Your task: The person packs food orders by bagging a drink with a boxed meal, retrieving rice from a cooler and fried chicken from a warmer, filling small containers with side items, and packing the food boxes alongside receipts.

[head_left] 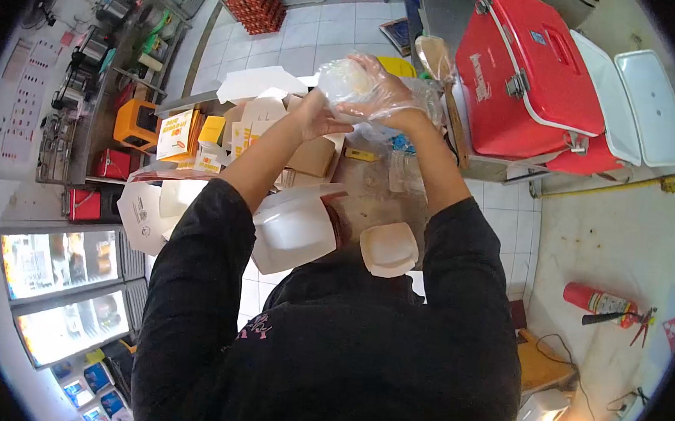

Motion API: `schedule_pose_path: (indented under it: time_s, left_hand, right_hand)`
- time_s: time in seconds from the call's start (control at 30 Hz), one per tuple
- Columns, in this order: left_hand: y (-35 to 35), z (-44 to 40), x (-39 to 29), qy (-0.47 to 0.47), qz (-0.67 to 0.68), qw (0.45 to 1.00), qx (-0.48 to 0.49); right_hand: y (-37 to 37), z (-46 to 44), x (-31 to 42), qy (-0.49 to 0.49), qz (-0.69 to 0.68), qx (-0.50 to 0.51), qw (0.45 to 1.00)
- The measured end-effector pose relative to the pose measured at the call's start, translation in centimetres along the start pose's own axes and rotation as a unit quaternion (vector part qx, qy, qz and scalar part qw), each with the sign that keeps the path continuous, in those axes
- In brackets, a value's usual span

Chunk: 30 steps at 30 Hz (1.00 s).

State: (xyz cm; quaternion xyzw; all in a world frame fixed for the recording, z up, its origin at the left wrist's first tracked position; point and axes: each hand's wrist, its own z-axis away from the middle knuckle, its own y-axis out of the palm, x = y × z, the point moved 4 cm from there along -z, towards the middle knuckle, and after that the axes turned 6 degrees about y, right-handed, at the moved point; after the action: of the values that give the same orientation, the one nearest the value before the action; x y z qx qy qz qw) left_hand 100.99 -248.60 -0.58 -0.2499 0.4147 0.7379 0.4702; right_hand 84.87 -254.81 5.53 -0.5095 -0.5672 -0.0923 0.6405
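Observation:
Over the far side of the work table (pixel 369 201), both hands meet at a crumpled clear plastic bag (pixel 340 80) with something whitish inside that I cannot make out. My right hand (pixel 383 96) wears a thin clear plastic glove, and its fingers wrap round the bag from the right. From the left, my left hand (pixel 319 117), which looks bare, curls its fingers against the bag's lower edge. Close to my body stand a white open carton (pixel 295 237) and a smaller, shallow paper tray (pixel 389 249).
Open cartons (pixel 262 84) and yellow-and-white printed boxes (pixel 177 135) crowd the table's left side. A red cooler box (pixel 535 76) stands at the right, beside a wooden-handled utensil (pixel 452 113). A fire extinguisher (pixel 601 300) is on the right wall. Red crates (pixel 255 5) sit on the tiled floor.

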Motion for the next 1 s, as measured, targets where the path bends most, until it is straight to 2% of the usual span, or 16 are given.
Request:
schedule_pose_path:
  time_s: [0.03, 0.1, 0.17, 0.2, 0.23, 0.3, 0.33, 0.37, 0.43, 0.53, 0.67, 0.73, 0.77, 0.83, 0.97, 1.0]
  left_hand:
    - [0.3, -0.3, -0.4, -0.008, -0.023, 0.999, 0.021]
    - [-0.7, -1.9, -0.1, -0.011, -0.007, 0.999, 0.038]
    - [-1.0, -2.2, -0.3, -0.032, -0.113, 0.992, -0.045]
    - [-0.7, -1.4, -1.0, -0.023, -0.178, 0.981, -0.067]
    - [-0.9, -1.8, -1.2, -0.022, -0.181, 0.981, -0.068]
    - [-1.3, -1.6, -3.1, 0.179, -0.328, 0.917, -0.138]
    - [-0.9, -1.7, -3.6, 0.251, -0.26, 0.923, -0.133]
    - [-1.0, -1.9, -3.6, 0.251, -0.262, 0.923, -0.13]
    - [-0.6, -2.1, -4.4, 0.312, -0.36, 0.875, -0.084]
    - [-1.1, -3.1, -5.1, 0.281, -0.415, 0.857, -0.121]
    - [0.0, -2.1, -5.2, 0.319, -0.417, 0.836, -0.16]
    - [0.3, -1.5, -5.5, 0.44, -0.447, 0.759, -0.174]
    - [0.3, -1.4, -5.5, 0.44, -0.447, 0.759, -0.173]
    - [0.4, -1.3, -5.3, 0.452, -0.433, 0.763, -0.163]
    - [2.2, -0.1, -5.4, 0.484, -0.426, 0.751, -0.143]
    - [2.2, 0.0, -5.5, 0.503, -0.439, 0.73, -0.144]
  right_hand:
    - [0.6, 0.0, -1.0, -0.003, 0.0, 0.002, 1.0]
    - [1.5, 0.1, -3.6, 0.075, 0.009, -0.018, 0.997]
    - [2.1, 0.3, -5.3, 0.089, -0.026, -0.03, 0.995]
    - [2.0, 0.1, -5.8, 0.104, -0.059, -0.044, 0.992]
    - [2.0, 0.0, -6.4, 0.102, -0.061, -0.045, 0.992]
    - [1.5, 0.7, -5.3, 0.146, -0.112, -0.009, 0.983]
    - [1.6, 0.6, -5.4, 0.147, -0.113, -0.011, 0.982]
    - [1.5, 0.5, -5.5, 0.17, -0.069, -0.012, 0.983]
    - [1.2, 0.3, -5.7, 0.191, -0.022, -0.016, 0.981]
    - [0.3, 0.6, -2.9, 0.249, 0.034, 0.01, 0.968]
    - [0.5, -0.8, -4.9, 0.182, -0.027, -0.068, 0.981]
    - [-0.4, -1.4, -3.3, 0.102, 0.081, -0.049, 0.99]
    - [-0.9, -1.9, -2.6, 0.102, 0.081, -0.05, 0.99]
    - [-1.5, -3.1, -1.4, 0.175, 0.152, 0.01, 0.973]
    - [-1.5, -4.5, 0.7, 0.177, 0.233, 0.076, 0.953]
    - [0.1, -4.8, 0.0, 0.136, 0.292, 0.073, 0.944]
